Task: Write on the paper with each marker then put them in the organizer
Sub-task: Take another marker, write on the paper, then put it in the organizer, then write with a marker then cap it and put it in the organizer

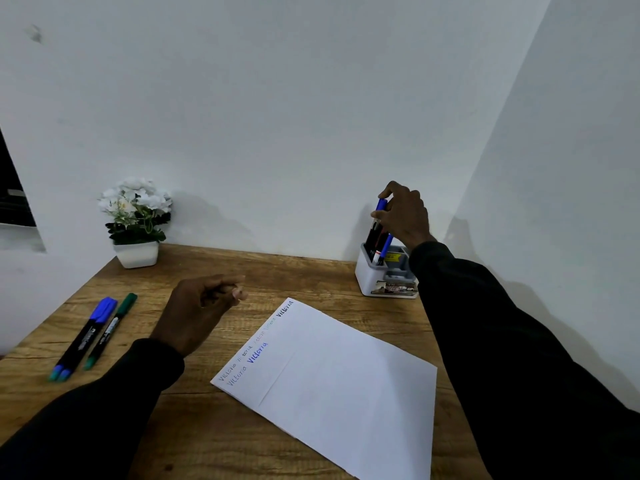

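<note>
— Two markers lie on the wooden desk (214, 427) at the left, by my count: a blue-capped marker (86, 337) and a green marker (110, 330), side by side and nearly touching, well apart from the organizer (374, 280) at the far right by the wall.

— And the head camera, the only view we have, what does it show of the hands?

— The right hand (403, 214) is reaching over the organizer with its fingertips pinched on the top end of a blue marker (381, 205), which stands almost upright with its lower end down among the other pens in the rear slot. Whether it has bottomed out I cannot tell. The left hand (201, 308) hovers above the desk, loosely curled, holding nothing.

— The paper?

— The paper (339, 386) lies at an angle in the middle, between the hands, with several short words in different colours along its left edge.

— How would you expect the markers to handle?

— Light, stiff, smooth plastic barrels, I judge; a little slippery, and round enough to roll if nudged. Nothing fragile. Best taken at mid-barrel with thumb and two fingers for writing, and pinched near the cap end for lowering into a slot, as the right hand does.

— The organizer?

— It looks like light plastic, so a sideways push could shift or tip it. The potted white flowers (136, 216) stand well clear at the back left.
</note>
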